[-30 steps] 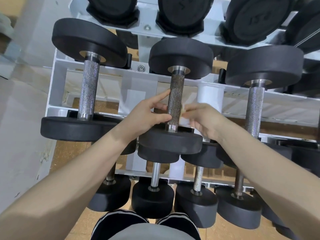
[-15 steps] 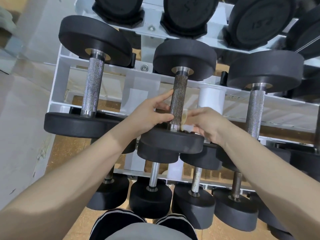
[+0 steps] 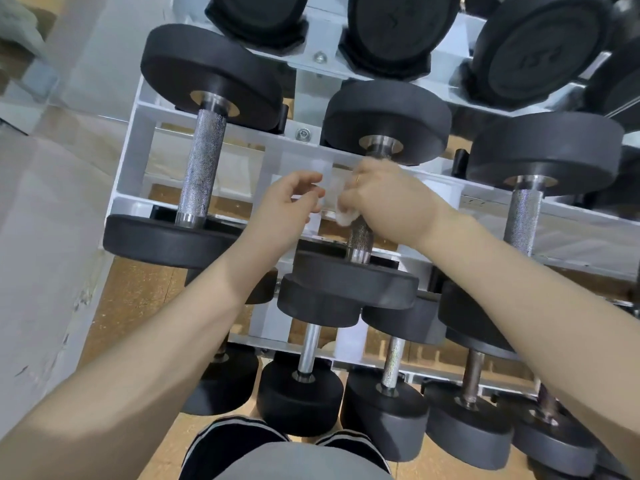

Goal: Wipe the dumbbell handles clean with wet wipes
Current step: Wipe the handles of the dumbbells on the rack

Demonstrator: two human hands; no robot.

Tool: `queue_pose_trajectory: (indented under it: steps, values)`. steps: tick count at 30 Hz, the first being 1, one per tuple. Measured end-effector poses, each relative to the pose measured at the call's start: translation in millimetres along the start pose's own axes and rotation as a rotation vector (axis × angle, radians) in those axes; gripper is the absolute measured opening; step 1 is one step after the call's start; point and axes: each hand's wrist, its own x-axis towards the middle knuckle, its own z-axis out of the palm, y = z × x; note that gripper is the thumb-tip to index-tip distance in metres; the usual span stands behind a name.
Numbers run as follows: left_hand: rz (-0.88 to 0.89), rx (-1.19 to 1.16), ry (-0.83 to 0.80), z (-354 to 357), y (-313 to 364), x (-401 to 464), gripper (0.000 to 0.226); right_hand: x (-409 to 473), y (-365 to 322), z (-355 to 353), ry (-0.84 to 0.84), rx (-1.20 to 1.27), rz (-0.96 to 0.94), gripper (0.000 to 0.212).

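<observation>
The middle dumbbell point(image 3: 360, 285) lies on the white rack's point(image 3: 138, 161) middle tier, its knurled steel handle point(image 3: 360, 237) running away from me. My right hand point(image 3: 388, 199) is wrapped around the upper part of that handle with a white wet wipe point(image 3: 346, 214) bunched under the fingers. My left hand point(image 3: 287, 209) hovers just left of the handle, fingers curled and apart, holding nothing. Most of the handle is hidden by my right hand.
A dumbbell point(image 3: 201, 168) lies to the left and another point(image 3: 526, 202) to the right on the same tier. Several smaller dumbbells point(image 3: 304, 389) fill the lower tier, larger ones point(image 3: 398, 32) the top. A pale wall is at the left; wooden floor point(image 3: 131, 306) below.
My right hand moved from the handle's lower right side up over it and closed around it with the wipe. My left hand let go of the handle and pulled slightly left.
</observation>
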Motion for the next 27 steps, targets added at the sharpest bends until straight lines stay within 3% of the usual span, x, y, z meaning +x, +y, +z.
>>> queue_pose_trajectory:
  steps: [4,6,11,15,18,19,20,22,23,25,27]
  values:
    - [0.002,0.0,-0.015,-5.3,0.0,-3.6,0.021,-9.4,-17.8,-0.6,-0.237,0.026,-0.217,0.029]
    - [-0.005,-0.009,-0.017,-5.5,-1.1,-4.3,0.019,-9.2,-15.1,-0.1,-0.148,0.025,-0.301,0.02]
    - [-0.019,0.014,-0.037,-1.2,-2.9,-6.7,0.018,10.3,19.9,1.8,0.067,-0.24,-0.076,0.028]
    - [-0.012,0.05,-0.067,1.4,-2.8,-10.6,0.017,2.0,-2.0,3.8,0.115,-0.216,-0.028,0.031]
    - [0.012,0.087,-0.099,0.0,-2.0,-11.3,0.024,-16.1,-19.6,4.5,-0.222,0.024,-0.05,0.031]
    - [0.015,0.098,-0.115,-0.2,-1.5,-10.9,0.027,-23.9,-15.8,2.8,-0.156,0.07,-0.085,0.032]
    - [0.016,0.107,-0.146,0.2,-0.5,-10.3,0.03,-31.6,-8.7,2.0,0.027,0.122,-0.043,0.03]
    - [0.025,0.144,-0.251,4.8,1.5,-9.3,0.036,-47.6,13.2,7.3,0.445,0.264,0.25,0.024]
    - [0.036,0.164,-0.294,8.8,1.9,-8.7,0.04,-51.9,22.0,9.4,0.575,0.415,0.475,0.022]
    - [0.049,0.171,-0.31,16.6,2.5,-6.1,0.053,-50.8,25.0,16.6,0.661,1.061,0.92,0.016]
    - [0.057,0.178,-0.285,20.7,3.2,-3.0,0.065,-35.0,26.0,28.2,0.704,1.729,1.102,0.015]
